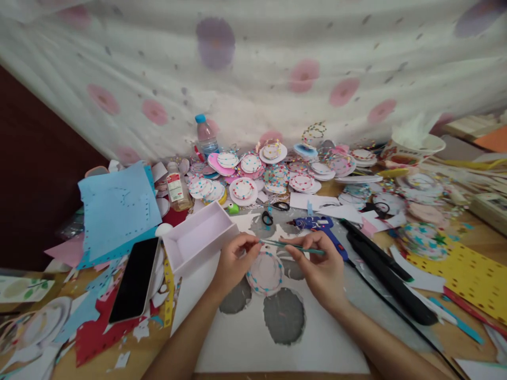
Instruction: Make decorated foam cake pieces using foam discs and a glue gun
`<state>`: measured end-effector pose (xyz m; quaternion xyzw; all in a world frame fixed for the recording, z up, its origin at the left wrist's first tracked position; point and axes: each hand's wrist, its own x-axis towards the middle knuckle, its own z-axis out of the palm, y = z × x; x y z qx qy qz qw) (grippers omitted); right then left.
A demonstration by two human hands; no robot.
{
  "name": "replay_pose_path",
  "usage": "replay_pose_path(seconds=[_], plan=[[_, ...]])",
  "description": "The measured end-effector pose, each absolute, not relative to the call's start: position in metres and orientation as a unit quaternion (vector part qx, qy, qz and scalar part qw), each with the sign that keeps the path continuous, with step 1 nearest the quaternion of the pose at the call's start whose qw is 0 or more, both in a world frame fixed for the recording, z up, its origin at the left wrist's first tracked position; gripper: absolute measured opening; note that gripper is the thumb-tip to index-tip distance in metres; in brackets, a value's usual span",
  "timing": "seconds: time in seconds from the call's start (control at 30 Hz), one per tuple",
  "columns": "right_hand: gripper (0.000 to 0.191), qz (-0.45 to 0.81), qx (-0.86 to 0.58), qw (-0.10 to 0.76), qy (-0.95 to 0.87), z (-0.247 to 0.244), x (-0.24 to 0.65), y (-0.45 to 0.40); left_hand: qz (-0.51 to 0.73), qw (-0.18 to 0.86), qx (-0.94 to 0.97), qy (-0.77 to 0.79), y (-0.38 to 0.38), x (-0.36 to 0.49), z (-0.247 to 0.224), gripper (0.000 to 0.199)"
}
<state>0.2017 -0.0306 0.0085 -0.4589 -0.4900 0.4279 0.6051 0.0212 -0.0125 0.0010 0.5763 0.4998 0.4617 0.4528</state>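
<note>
My right hand (325, 269) holds green tweezers (304, 248) almost level, their tips pointing left. At those tips the thumb and fingers of my left hand (237, 261) are pinched together; what lies between them is too small to tell. Just below and between both hands is a pale round paper disc (265, 273), ringed with blue and red dots. It lies on a white sheet (245, 345) that has several rough round grey patches, which look like cut-outs. An open white box (200, 237) stands beside my left hand.
Behind my right hand lies a blue glue gun (317, 223); a black hair straightener (390, 277) is to its right. Small scissors (268, 217) lie ahead. Many decorated discs (243, 190) are heaped at the back near a bottle (206, 136). A phone (135, 279) rests on scraps at left.
</note>
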Motion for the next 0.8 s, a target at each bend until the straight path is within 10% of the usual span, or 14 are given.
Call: replay_pose_path(seconds=[0.8], plan=[[0.029,0.458,-0.435,0.602,-0.489,0.0046,0.2024,-0.0316,0.459,0.430,0.619,0.471,-0.0185,0.0111,0.0079,0.010]])
